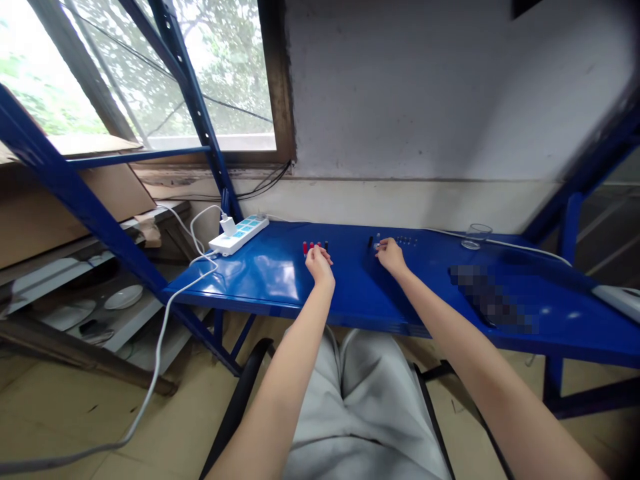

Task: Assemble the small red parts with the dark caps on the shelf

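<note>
On the blue table [270,293], my left hand [320,265] is closed, its fingers curled beside a row of small red cylinders [305,247] and a dark cylinder [327,245]. Whatever those fingers hold, if anything, is too small to make out. Farther right, my right hand [393,259] has thumb and fingertips pinched together close to the tabletop, by a small black cylinder [371,241]. A tiny pale piece [379,235] stands just beyond them. Several tiny silvery pieces [407,241] sit in rows to the right of this hand.
A white power strip [240,235] with a plugged-in charger [228,225] lies at the table's left end. A clear glass [476,237] stands at the back right, near a white cable [530,249]. A blurred dark object [493,300] lies at right. Blue frame posts [200,107] rise at left.
</note>
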### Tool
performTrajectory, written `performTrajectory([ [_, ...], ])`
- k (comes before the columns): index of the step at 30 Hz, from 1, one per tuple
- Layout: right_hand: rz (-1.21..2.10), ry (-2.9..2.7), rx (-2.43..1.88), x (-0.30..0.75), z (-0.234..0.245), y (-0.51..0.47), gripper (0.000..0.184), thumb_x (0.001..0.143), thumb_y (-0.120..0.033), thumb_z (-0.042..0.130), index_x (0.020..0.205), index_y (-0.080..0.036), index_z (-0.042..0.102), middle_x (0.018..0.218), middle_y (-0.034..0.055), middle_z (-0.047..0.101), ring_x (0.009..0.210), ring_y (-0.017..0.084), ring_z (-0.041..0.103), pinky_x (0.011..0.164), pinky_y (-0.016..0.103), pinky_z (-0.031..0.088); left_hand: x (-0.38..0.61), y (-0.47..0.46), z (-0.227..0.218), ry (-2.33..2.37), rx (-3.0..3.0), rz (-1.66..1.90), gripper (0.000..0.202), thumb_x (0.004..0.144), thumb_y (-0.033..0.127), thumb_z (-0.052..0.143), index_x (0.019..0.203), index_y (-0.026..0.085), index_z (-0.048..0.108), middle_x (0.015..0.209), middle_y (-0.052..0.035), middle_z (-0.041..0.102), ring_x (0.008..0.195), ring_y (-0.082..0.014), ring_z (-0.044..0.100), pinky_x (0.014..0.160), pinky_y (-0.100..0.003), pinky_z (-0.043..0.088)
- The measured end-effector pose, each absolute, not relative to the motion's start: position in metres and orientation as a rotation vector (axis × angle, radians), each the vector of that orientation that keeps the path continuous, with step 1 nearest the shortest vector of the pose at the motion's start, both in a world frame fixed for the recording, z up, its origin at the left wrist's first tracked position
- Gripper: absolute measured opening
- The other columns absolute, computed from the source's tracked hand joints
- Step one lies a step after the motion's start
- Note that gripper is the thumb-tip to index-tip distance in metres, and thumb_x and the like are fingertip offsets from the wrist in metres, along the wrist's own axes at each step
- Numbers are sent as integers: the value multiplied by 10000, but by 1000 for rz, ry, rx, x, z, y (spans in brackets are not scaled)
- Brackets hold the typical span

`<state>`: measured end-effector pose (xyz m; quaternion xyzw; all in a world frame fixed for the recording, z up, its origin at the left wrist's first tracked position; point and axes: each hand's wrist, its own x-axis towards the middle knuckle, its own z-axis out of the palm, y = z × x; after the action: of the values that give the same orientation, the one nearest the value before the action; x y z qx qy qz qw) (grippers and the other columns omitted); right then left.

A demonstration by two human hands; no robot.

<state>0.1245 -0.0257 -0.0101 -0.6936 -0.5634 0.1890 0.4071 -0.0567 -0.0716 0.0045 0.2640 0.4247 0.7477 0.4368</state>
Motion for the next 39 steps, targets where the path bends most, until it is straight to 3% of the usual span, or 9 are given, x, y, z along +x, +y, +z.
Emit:
performTrajectory([
  [6,470,-1776,-1437,73,-7,-43,159,775,-184,522,922,-153,573,888,73,656,794,132,609,787,264,459,-58,-71,6,1081,551,1956,272,842,336,357,616,185,335,470,70,346,363,-41,332,410,-172,282],
  [14,559,-1884,-1476,20,-14,-22,357,675,-226,654,1011,-163,549,986,74,650,853,151,601,767,276,456,-58,-66,0,1072,569,1960,240,829,275,350,606,185,342,441,73,340,352,-45,314,413,-180,278],
  [30,375,-1918,-1563,5,-20,-10,126,730,-258,564,834,-195,594,894,44,654,814,174,578,686,259,412,-57,-66,0,1126,624,1924,282,838,339,353,600,187,349,431,75,331,335,-41,319,398,-179,284],
  [35,358,-1841,-1436,14,-18,-14,215,718,-184,535,911,-192,628,893,33,636,771,146,562,733,260,432,-56,-68,2,1117,619,1907,274,831,311,353,586,186,348,433,71,332,336,-42,320,387,-181,269],
  [39,282,-1729,-1331,33,-6,-25,255,735,-208,525,955,-167,649,880,52,597,676,129,524,735,274,452,-55,-70,1,1112,669,1913,264,825,307,378,592,184,361,446,66,349,352,-46,324,384,-181,265],
])
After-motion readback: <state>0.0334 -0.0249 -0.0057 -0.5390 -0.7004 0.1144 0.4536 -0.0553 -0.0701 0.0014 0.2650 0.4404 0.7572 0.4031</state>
